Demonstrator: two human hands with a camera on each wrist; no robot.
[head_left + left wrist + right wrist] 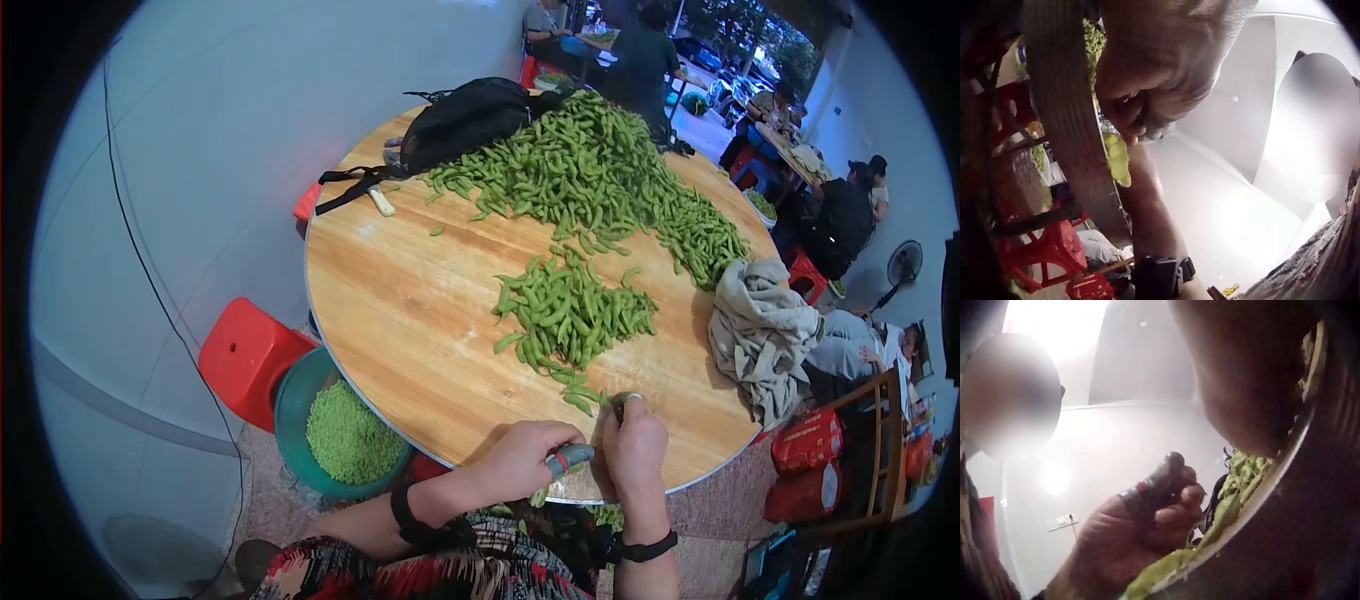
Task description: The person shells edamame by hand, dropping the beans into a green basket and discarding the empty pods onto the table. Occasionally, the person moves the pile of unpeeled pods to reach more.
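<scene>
Green soybean pods (572,310) lie in a small pile on the round wooden table (400,290), in front of both hands. My left hand (525,458) is curled at the near edge, its thumb wearing a grey cover (1160,478) with a red band. That thumb bends against the fingertips in the right wrist view, and no pod shows between them. Just below it, a pod (1160,572) lies along the table rim. My right hand (635,445) bends over the table beside it, its covered thumb close to a pod (580,403); I cannot tell whether it grips one.
A large heap of pods (590,165) covers the far side, next to a black bag (465,125) and a white-handled tool (381,201). A grey cloth (765,320) lies right. Below left stand a green tub (292,420) of shelled beans and a red stool (250,355). People sit beyond.
</scene>
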